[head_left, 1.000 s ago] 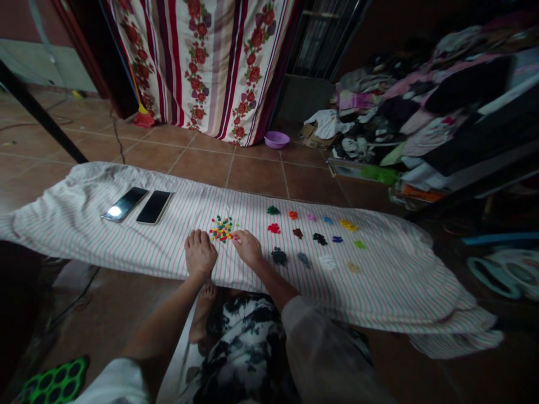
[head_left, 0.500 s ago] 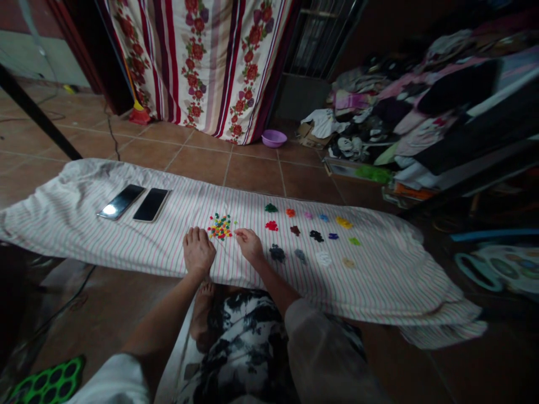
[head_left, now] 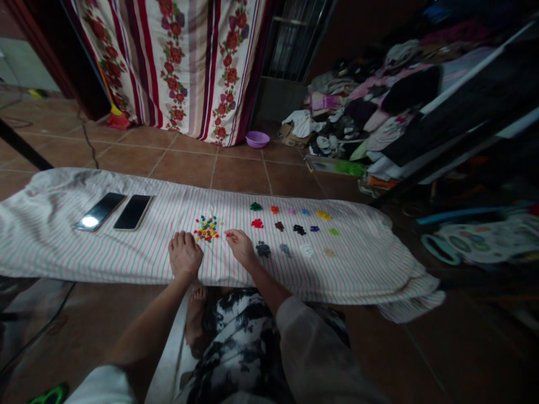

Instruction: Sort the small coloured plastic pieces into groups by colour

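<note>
My left hand (head_left: 186, 254) lies flat on the striped cloth (head_left: 138, 255), fingers stretched out, just in front of a mixed pile of small bead-like pieces (head_left: 206, 229) in red, yellow, green and orange. To the right of that pile, my right hand (head_left: 240, 247) pinches a tiny red piece (head_left: 228, 235) between thumb and fingertips. A single light green piece (head_left: 222, 223) sits between the pile and this hand. Sorted by colour, small heaps spread out on the right, among them a red heap (head_left: 257, 223), a dark green heap (head_left: 255, 206) and a dark grey heap (head_left: 263, 249).
Two phones (head_left: 133, 212) rest on the cloth's left part. More heaps stand farther right, including yellow (head_left: 323, 214), black (head_left: 299, 229) and white (head_left: 306, 250). Beyond the cloth are a purple basin (head_left: 257, 139), a floral curtain (head_left: 197, 67) and piled clothes (head_left: 357, 106).
The whole scene has shifted left in view as the camera turned right. My right hand has drawn slightly away from the mixed pile, and a red piece now shows at its fingertips.
</note>
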Demonstrator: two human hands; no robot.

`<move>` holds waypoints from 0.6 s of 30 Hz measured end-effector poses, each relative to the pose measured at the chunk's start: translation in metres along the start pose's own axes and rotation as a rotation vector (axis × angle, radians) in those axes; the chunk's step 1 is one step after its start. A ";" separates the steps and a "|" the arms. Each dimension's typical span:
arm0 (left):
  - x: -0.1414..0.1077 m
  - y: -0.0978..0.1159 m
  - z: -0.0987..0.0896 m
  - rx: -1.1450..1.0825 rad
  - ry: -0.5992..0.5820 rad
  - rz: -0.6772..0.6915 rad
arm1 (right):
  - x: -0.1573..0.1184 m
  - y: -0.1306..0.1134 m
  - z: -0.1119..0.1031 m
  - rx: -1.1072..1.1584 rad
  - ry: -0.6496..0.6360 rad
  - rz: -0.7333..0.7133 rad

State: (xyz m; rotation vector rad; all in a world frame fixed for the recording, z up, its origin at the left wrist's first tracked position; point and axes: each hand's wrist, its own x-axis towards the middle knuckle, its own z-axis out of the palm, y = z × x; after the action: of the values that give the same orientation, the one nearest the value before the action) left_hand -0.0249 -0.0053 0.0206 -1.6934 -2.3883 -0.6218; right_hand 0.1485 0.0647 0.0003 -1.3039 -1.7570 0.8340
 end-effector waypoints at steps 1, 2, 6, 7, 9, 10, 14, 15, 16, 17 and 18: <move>0.000 0.000 0.000 -0.004 0.006 0.007 | -0.001 -0.001 -0.002 -0.005 0.006 -0.002; -0.001 -0.001 0.000 -0.007 0.014 0.013 | -0.002 -0.001 -0.003 -0.010 0.011 -0.003; -0.001 -0.002 0.000 -0.004 0.025 0.022 | -0.003 0.000 -0.014 -0.023 0.031 -0.004; -0.001 -0.002 0.001 0.001 0.029 0.021 | -0.003 0.000 -0.018 -0.033 0.039 0.001; -0.001 -0.003 0.001 0.009 0.028 0.029 | -0.003 0.003 -0.027 -0.059 0.057 0.009; -0.001 -0.003 0.001 0.011 0.029 0.032 | -0.003 0.005 -0.032 -0.070 0.066 0.010; -0.001 -0.003 0.004 0.005 0.049 0.029 | -0.001 0.019 -0.053 -0.069 0.127 0.025; -0.001 -0.004 0.004 0.008 0.054 0.027 | 0.001 0.024 -0.058 -0.065 0.152 0.035; -0.001 -0.004 0.005 0.013 0.056 0.026 | 0.003 0.029 -0.063 -0.068 0.179 0.047; -0.001 -0.004 0.005 0.020 0.056 0.028 | 0.006 0.034 -0.069 -0.081 0.199 0.058; -0.001 -0.004 0.005 0.028 0.052 0.030 | 0.010 0.038 -0.074 -0.106 0.200 0.058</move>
State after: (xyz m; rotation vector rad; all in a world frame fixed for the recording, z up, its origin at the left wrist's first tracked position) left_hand -0.0274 -0.0048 0.0149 -1.6776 -2.3213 -0.6168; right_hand 0.2288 0.0878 0.0054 -1.4613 -1.6295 0.6255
